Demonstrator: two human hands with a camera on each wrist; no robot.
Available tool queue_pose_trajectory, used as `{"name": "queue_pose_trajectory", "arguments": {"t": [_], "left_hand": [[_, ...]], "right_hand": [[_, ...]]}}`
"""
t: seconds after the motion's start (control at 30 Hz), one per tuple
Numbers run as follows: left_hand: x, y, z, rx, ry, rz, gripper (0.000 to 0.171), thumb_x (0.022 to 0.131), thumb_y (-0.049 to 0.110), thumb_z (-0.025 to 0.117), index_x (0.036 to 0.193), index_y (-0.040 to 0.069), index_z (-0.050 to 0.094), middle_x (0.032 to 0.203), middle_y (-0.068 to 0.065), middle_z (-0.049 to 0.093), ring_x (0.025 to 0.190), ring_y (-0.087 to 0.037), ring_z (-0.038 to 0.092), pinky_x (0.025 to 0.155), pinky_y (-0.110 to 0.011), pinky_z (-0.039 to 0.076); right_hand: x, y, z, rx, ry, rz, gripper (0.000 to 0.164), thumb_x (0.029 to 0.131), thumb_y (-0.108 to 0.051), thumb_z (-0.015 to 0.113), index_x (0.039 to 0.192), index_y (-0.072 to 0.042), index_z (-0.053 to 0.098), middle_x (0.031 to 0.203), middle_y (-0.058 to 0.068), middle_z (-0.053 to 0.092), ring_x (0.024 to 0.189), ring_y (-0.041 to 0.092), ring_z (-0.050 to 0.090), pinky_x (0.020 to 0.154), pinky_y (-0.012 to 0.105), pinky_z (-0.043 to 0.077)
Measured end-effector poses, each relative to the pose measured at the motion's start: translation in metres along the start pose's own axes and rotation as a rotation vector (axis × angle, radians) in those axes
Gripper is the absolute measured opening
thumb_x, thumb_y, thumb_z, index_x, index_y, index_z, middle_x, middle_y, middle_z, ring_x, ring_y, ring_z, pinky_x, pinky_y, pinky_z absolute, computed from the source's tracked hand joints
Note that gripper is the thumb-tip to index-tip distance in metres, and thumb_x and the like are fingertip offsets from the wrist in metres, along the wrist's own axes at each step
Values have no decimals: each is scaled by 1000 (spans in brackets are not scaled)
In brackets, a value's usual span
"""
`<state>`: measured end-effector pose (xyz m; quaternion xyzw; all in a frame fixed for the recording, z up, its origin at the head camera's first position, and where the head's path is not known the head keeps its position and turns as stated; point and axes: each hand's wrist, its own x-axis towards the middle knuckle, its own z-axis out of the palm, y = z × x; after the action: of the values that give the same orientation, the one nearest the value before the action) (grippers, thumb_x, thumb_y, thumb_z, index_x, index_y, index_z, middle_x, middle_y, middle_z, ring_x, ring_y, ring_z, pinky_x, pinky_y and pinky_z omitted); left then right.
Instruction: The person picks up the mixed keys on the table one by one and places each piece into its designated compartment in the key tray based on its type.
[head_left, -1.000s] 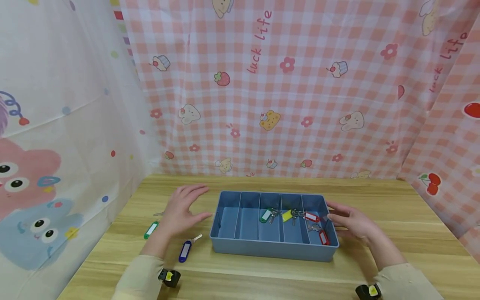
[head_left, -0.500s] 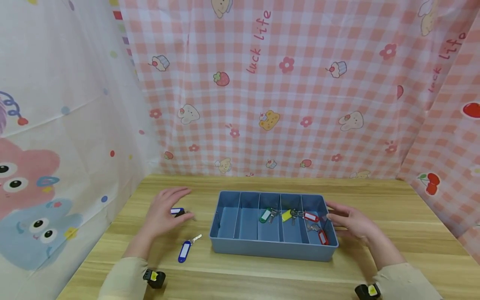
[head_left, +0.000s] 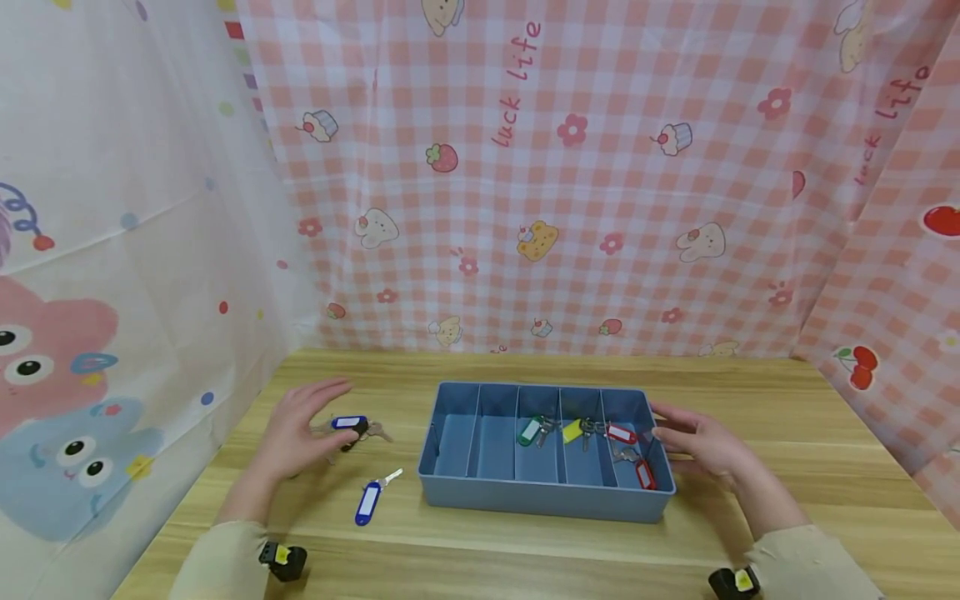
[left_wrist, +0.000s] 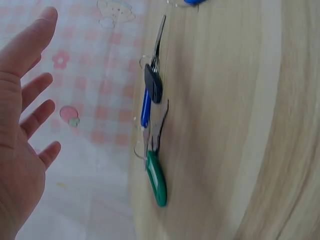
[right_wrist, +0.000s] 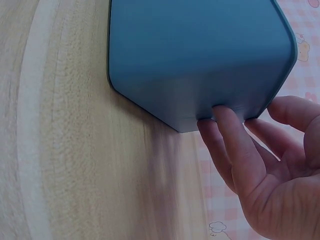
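Note:
My left hand (head_left: 296, 429) hovers at the left of the table, its fingers extended and holding nothing. Beneath and beside it lie keys with a blue tag (head_left: 349, 422) and a black-headed key (head_left: 360, 427). The left wrist view also shows a green key tag (left_wrist: 157, 179) near them, which the hand covers in the head view. Closer to the front is a key with another blue tag (head_left: 367, 502). My right hand (head_left: 701, 442) rests its fingertips against the outer right end of the blue divided box (head_left: 543, 497); the right wrist view shows this contact (right_wrist: 200, 85).
Inside the box, a green-tagged key (head_left: 530, 431) lies in the middle compartment and a yellow-tagged one (head_left: 573, 430) to its right. Red-tagged keys (head_left: 645, 475) lie in the rightmost compartment. A checked curtain (head_left: 562, 292) hangs behind the wooden table (head_left: 570, 567).
My left hand has moved left, away from the box, uncovering the blue tag and black-headed key while covering the green-tagged key. The right hand stays at the box.

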<state>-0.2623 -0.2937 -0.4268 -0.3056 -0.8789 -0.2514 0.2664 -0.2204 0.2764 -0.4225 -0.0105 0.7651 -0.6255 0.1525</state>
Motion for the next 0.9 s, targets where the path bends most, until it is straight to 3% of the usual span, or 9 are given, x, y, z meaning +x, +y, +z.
{"name": "queue_pose_trajectory", "arguments": {"t": [0.13, 0.3, 0.6, 0.8, 0.9], "left_hand": [[-5, -2, -5, -19, -7, -42, 67, 68, 14, 89, 128, 0, 61, 130, -21, 59, 117, -43, 51, 98, -58, 31], [-10, -3, -13, -79, -31, -166, 65, 70, 11, 89, 129, 1, 62, 131, -22, 58, 121, -43, 47, 98, -61, 30], [-19, -11, -23, -141, -87, -364, 65, 80, 20, 84, 135, 3, 57, 138, -25, 52, 129, -49, 39, 102, -69, 27], [-23, -14, -28, -166, -139, -445, 64, 82, 20, 83, 138, 4, 56, 141, -25, 48, 131, -48, 37, 102, -70, 27], [-23, -15, -31, -195, -160, -455, 63, 82, 20, 83, 137, 3, 57, 140, -26, 49, 131, -49, 37, 103, -70, 27]], "right_hand": [[0, 0, 0, -3, 1, 11, 65, 101, -12, 58, 153, 4, 23, 144, 36, 39, 107, 27, 62, 87, 45, 54], [1, 0, 1, -10, -1, 19, 63, 101, -11, 55, 153, 4, 23, 144, 37, 38, 109, 27, 62, 88, 45, 54], [0, 0, 0, -4, -11, 7, 67, 100, -15, 59, 153, 5, 23, 144, 37, 39, 108, 26, 62, 88, 45, 54], [0, 0, -1, -2, -7, 10, 66, 100, -14, 59, 153, 5, 23, 143, 36, 40, 105, 23, 62, 87, 45, 54], [1, 0, -1, -3, -7, 6, 67, 100, -15, 59, 153, 5, 23, 142, 36, 41, 104, 23, 62, 87, 45, 54]]}}
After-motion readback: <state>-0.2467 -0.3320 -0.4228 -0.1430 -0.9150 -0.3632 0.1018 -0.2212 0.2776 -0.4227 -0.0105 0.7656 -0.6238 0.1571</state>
